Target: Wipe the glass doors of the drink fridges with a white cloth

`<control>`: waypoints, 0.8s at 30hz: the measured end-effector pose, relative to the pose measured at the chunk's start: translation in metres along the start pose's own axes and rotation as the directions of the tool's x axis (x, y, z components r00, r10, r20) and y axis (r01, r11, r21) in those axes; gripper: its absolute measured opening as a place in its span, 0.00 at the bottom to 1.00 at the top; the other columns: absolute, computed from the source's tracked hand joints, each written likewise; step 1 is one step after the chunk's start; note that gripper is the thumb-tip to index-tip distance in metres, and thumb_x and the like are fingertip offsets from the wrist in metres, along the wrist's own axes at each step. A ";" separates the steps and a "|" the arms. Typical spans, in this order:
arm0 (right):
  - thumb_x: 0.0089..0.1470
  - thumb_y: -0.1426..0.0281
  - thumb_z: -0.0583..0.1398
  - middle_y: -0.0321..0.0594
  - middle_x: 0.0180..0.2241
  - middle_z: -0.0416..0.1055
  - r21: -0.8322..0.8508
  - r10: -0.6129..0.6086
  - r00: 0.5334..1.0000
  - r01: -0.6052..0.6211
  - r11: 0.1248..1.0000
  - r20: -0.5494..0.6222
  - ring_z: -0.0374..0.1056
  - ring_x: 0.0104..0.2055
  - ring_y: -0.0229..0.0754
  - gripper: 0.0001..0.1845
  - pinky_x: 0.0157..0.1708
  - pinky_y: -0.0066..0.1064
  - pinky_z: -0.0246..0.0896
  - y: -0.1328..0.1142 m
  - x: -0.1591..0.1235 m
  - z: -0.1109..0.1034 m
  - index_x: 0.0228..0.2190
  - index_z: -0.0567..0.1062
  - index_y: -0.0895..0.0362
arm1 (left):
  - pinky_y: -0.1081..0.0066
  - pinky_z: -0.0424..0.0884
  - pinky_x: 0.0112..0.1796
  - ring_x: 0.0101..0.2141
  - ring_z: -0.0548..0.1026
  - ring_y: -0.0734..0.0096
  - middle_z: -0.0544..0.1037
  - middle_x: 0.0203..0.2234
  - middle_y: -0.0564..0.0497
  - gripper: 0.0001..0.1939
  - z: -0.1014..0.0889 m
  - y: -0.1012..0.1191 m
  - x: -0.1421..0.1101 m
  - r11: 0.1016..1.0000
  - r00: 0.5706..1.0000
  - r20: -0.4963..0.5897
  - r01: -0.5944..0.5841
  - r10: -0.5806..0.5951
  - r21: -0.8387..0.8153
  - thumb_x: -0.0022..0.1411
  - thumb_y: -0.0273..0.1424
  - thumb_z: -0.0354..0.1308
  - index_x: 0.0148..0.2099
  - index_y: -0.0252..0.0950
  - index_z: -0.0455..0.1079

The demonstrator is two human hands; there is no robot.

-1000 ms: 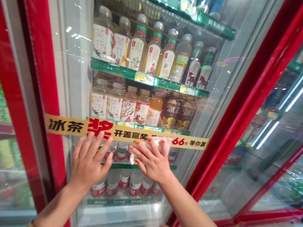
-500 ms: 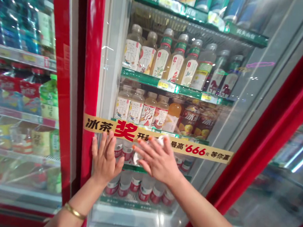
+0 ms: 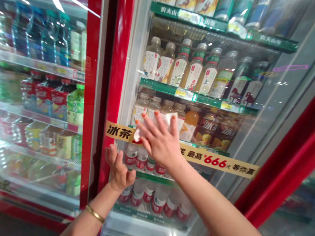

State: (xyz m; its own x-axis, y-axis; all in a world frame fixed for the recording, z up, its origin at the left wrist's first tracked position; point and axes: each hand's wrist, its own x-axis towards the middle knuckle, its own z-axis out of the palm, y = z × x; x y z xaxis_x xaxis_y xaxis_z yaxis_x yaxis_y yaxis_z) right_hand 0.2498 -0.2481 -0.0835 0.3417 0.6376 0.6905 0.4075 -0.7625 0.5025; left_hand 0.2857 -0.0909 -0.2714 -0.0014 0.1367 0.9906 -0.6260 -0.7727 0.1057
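Observation:
My right hand [image 3: 158,141] lies flat, fingers spread, pressing a white cloth [image 3: 166,119] against the glass door [image 3: 255,139] of a red drinks fridge, over the yellow banner strip [image 3: 219,161] stuck across the glass. My left hand [image 3: 118,171] rests lower on the glass by the red door frame [image 3: 116,75], fingers partly curled, holding nothing; a gold bangle [image 3: 94,214] sits on that wrist. Behind the glass stand rows of tea bottles [image 3: 188,68] and small water bottles [image 3: 151,200].
A second glass-door fridge [image 3: 40,99] with bottled drinks stands to the left. Green shelf rails [image 3: 196,95] with price tags run inside the cabinet. The open door's red edge [image 3: 286,170] slants down on the right.
My right hand slid the cloth up and left onto the banner. My left hand dropped lower and curled near the frame. The view shifted left.

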 end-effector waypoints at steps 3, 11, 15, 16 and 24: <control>0.78 0.58 0.51 0.29 0.82 0.47 0.006 0.145 0.988 -0.145 0.989 -0.059 0.33 0.86 0.58 0.34 0.80 0.77 0.22 -0.010 0.028 -0.006 0.79 0.53 0.42 | 0.34 0.42 0.78 0.82 0.35 0.44 0.33 0.83 0.33 0.42 -0.003 -0.001 -0.001 1.000 1.000 -0.003 0.006 -0.006 0.011 0.78 0.48 0.42 0.84 0.38 0.34; 0.77 0.55 0.50 0.18 0.80 0.50 -0.220 0.137 0.963 -0.190 0.957 -0.234 0.35 0.86 0.45 0.30 0.84 0.60 0.22 0.010 -0.130 0.018 0.75 0.60 0.31 | 0.40 0.31 0.80 0.82 0.35 0.54 0.38 0.84 0.49 0.46 -0.005 0.007 0.022 0.979 0.978 0.122 -0.180 0.167 0.099 0.71 0.34 0.63 0.84 0.49 0.46; 0.77 0.64 0.42 0.45 0.83 0.26 -0.139 0.509 0.683 -0.658 0.740 -0.524 0.19 0.85 0.63 0.38 0.76 0.82 0.21 0.053 -0.178 0.003 0.81 0.42 0.51 | 0.41 0.31 0.80 0.82 0.40 0.54 0.48 0.82 0.52 0.43 -0.007 0.019 0.036 0.963 0.954 0.214 -0.238 0.208 0.128 0.70 0.36 0.67 0.81 0.52 0.54; 0.76 0.64 0.42 0.50 0.83 0.25 -0.118 0.538 0.648 -0.690 0.714 -0.539 0.17 0.85 0.66 0.38 0.75 0.84 0.20 0.045 -0.177 0.008 0.81 0.40 0.56 | 0.43 0.33 0.81 0.82 0.44 0.54 0.51 0.82 0.52 0.43 -0.008 0.021 0.039 0.969 0.961 0.202 -0.217 0.191 0.114 0.70 0.36 0.67 0.81 0.53 0.55; 0.76 0.53 0.48 0.20 0.80 0.56 -0.212 0.368 0.878 -0.439 0.873 -0.305 0.35 0.86 0.47 0.29 0.84 0.55 0.28 -0.035 -0.235 0.054 0.73 0.66 0.31 | 0.25 0.34 0.77 0.80 0.45 0.32 0.48 0.83 0.50 0.45 0.005 0.023 0.051 0.972 0.946 0.251 -0.226 0.204 0.059 0.68 0.36 0.69 0.81 0.50 0.55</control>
State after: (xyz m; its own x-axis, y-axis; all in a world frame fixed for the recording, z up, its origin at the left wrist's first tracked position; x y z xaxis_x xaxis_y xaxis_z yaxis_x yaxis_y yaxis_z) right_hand 0.2016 -0.3656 -0.2915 0.1918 0.2459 0.9501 0.0262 -0.9690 0.2456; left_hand 0.2751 -0.1043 -0.2175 0.0670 -0.1843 0.9806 -0.5622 -0.8189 -0.1155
